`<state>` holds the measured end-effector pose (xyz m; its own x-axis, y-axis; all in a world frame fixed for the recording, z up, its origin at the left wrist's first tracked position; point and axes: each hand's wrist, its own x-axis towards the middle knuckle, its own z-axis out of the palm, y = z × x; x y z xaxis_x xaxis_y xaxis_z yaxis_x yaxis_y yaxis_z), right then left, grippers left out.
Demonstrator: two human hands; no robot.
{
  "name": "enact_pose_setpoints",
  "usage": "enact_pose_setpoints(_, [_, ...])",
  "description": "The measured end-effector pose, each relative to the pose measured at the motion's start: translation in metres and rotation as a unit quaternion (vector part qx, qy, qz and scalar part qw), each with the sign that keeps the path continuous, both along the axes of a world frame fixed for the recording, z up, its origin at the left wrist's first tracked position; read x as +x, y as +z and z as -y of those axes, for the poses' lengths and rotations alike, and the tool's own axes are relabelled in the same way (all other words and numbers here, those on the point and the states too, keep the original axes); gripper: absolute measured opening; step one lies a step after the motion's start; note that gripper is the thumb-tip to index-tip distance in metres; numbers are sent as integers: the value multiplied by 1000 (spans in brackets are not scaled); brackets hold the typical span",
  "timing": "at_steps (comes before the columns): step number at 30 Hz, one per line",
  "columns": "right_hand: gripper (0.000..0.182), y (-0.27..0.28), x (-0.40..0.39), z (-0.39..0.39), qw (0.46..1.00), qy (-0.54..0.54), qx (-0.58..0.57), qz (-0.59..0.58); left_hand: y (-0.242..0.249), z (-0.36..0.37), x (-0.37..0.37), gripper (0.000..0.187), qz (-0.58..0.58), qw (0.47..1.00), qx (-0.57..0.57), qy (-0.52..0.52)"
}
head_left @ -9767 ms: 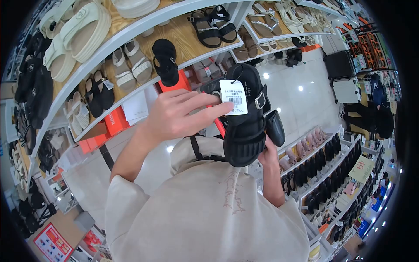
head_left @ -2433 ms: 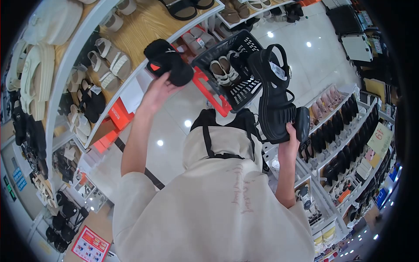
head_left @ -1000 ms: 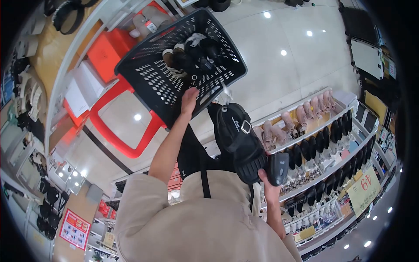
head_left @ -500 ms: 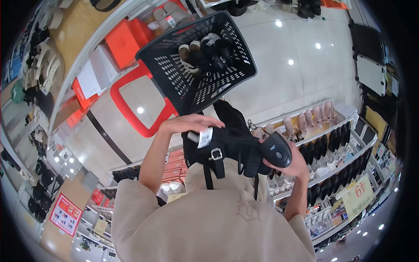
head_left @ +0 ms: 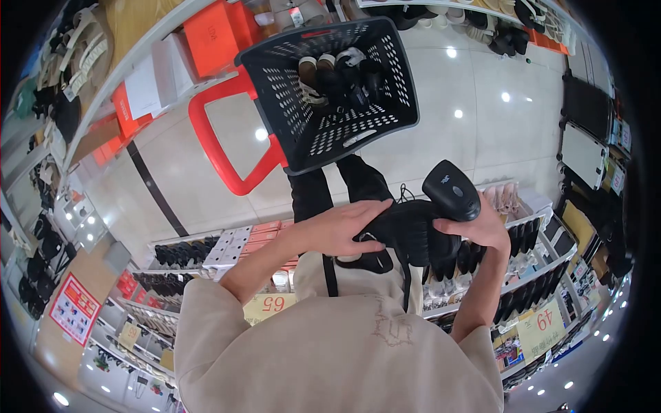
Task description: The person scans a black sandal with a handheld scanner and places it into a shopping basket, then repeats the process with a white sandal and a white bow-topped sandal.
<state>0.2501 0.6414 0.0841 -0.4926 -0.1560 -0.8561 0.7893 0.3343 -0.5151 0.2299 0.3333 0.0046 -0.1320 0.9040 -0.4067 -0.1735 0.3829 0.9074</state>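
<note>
A black shoe with a buckled strap is held across the front of my body, its ribbed dark side turned up. My left hand grips its left end, thumb below and fingers above, and partly covers the buckle. My right hand is wrapped around a black handheld barcode scanner. The right thumb lies against the shoe's right end; whether those fingers also bear its weight is hidden. Beyond my hands stands a dark perforated shopping basket with several shoes inside.
The basket's red handle points left. Orange shoe boxes line the shelf at upper left. Close on my right is a rack of shoes with a yellow price sign. Pale floor tiles lie ahead.
The shoe has been turned over, so its white barcode label no longer shows. My left hand moved from above the label to gripping the shoe. The scanner rose slightly to the right.
</note>
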Motion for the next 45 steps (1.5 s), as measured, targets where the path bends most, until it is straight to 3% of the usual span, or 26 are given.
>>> enact_pose_setpoints(2, [46,0,-1,-2,1000,-1,3,-14,2,-4,7,93,-178,983,8,47])
enact_pose_setpoints(6, [44,3,-6,-1,999,4,41,-35,11,-10,12,100,-199,977,20,78])
enact_pose_setpoints(9, [42,13,-10,2,996,14,70,-50,21,-11,8,109,-140,988,34,64])
enact_pose_setpoints(11, [40,14,-12,6,995,19,78,-63,31,-11,14,117,-244,969,-27,27])
enact_pose_setpoints(16, [39,16,-16,14,991,52,105,-58,19,-17,34,120,-351,929,-116,-5])
enact_pose_setpoints(22, [38,15,-27,28,990,-20,114,-80,-14,-19,26,104,-354,912,-29,203])
enact_pose_setpoints(23, [38,11,-31,32,984,-9,144,-99,-20,-20,19,92,-326,915,-18,237])
enact_pose_setpoints(27, [42,-18,-46,46,979,-25,116,-164,-33,-23,1,90,-371,900,-77,214])
enact_pose_setpoints(30, [43,-19,-61,59,976,25,121,-180,-44,-25,-6,88,-342,890,-56,298])
enact_pose_setpoints(34, [39,-35,-58,59,980,-23,124,-154,-82,-23,-15,75,-292,892,-53,340])
enact_pose_setpoints(36, [35,-39,-54,57,980,-155,60,-107,-111,-23,-15,75,-217,879,-168,390])
enact_pose_setpoints(37, [30,-44,-49,59,969,-198,58,-133,-155,-21,-17,72,-184,878,-153,414])
enact_pose_setpoints(38, [30,-45,-44,59,970,-196,58,-133,-167,-23,-33,60,-144,888,-97,427])
enact_pose_setpoints(40, [30,-43,-30,60,974,-177,91,-109,-233,-19,-43,63,-56,853,-144,499])
enact_pose_setpoints(42, [29,-50,-7,64,972,-188,99,-100,-269,-17,-59,64,-95,809,-237,529])
enact_pose_setpoints(43, [29,-54,7,64,971,-183,103,-112,-321,-6,-64,80,-127,821,-284,478])
enact_pose_setpoints(44, [28,-56,16,64,970,-178,108,-125,-352,-2,-67,104,-113,798,-386,449])
enact_pose_setpoints(45, [28,-56,24,63,969,-179,114,-125,-353,-3,-80,112,-103,781,-454,416])
